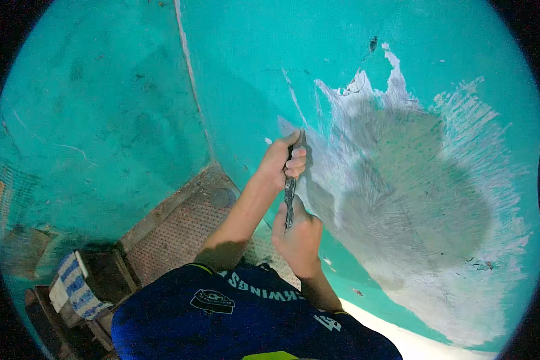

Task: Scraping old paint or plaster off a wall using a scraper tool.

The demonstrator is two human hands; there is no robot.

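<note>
Both of my hands grip one slim hand tool with a dark, worn handle [289, 198] and a pointed metal blade [302, 139]; it looks like a scraper or knife. My left hand [292, 157] wraps around its upper part, thumb up beside the blade. Lower down, my right hand [300, 231] closes on the butt of the handle. The blade points up, close to a turquoise painted wall [252, 81]; whether its tip touches cannot be seen. Right of the tool spreads a large bare patch [414, 180], grey and whitish, with ragged, streaked edges.
A wall corner [193, 85] runs down at left to a small-tiled floor [171, 238] with a raised edge. Lower left, a blue-and-white striped cloth [78, 285] hangs on a dark box-like object [105, 272]. Wire mesh [11, 193] shows at far left.
</note>
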